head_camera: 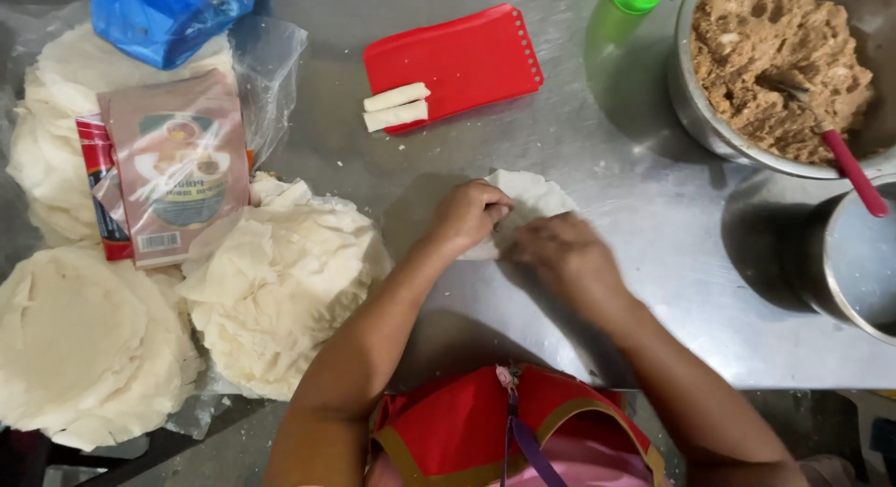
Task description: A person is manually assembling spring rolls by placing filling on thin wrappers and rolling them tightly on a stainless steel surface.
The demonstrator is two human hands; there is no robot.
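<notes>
Steel table carries stacks of wrappers at the left, a bowl of filling far right, a red board with two rolls beyond the hands; one wrapper lies flat at centre, under both hands, left hand curled pinching its near-left edge, right hand blurred, resting on its near edge, grip unclear

Red tray with two rolls lay beyond the hands; filling bowl stood to their right; wrapper stacks lay left.
</notes>
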